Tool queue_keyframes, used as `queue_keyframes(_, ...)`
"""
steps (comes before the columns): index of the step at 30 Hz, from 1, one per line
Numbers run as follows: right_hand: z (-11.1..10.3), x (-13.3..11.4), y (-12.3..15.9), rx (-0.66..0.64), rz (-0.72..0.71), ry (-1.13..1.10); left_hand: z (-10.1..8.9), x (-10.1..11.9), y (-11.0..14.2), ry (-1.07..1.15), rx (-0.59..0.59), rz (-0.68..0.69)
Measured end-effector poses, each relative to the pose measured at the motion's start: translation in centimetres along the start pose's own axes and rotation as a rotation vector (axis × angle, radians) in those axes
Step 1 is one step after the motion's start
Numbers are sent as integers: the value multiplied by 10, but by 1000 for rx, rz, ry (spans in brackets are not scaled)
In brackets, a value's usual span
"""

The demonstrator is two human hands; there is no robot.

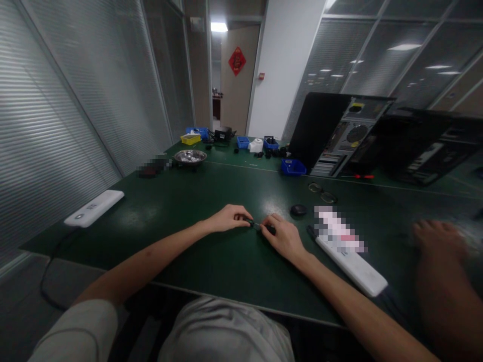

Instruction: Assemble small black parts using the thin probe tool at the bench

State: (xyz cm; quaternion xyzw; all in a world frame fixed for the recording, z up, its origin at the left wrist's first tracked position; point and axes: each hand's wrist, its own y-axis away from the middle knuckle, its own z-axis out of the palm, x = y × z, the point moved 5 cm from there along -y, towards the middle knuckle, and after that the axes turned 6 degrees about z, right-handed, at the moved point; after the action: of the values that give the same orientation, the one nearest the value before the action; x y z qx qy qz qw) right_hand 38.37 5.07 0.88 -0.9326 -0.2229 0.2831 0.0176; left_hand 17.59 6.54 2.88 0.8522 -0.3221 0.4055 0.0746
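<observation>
My left hand (227,218) and my right hand (282,234) rest on the dark green table (211,256) and meet over a small dark object (255,224). The fingers of both hands are curled and pinch its two ends. The object is too small and dark to name. A small round black item (298,209) lies just right of my right hand.
A white power strip (350,261) lies at the right, another white device (94,207) at the left edge. Another person's hand (439,241) rests at the far right. Open computer cases (347,133), blue bins (293,166), a yellow bin (190,139) and a metal bowl (190,157) stand at the back.
</observation>
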Motion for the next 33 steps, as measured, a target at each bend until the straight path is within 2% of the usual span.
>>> queue_keyframes(15, 1, -7, 2, -6, -70, -45, 9, 11, 0, -34, -25, 158)
queue_keyframes(23, 5, -7, 4, -12, -107, -43, 14, 13, 0, -58, -57, 186)
queue_keyframes(33, 5, -8, 5, -44, -147, -38, 10, 20, 2, -63, -97, 207)
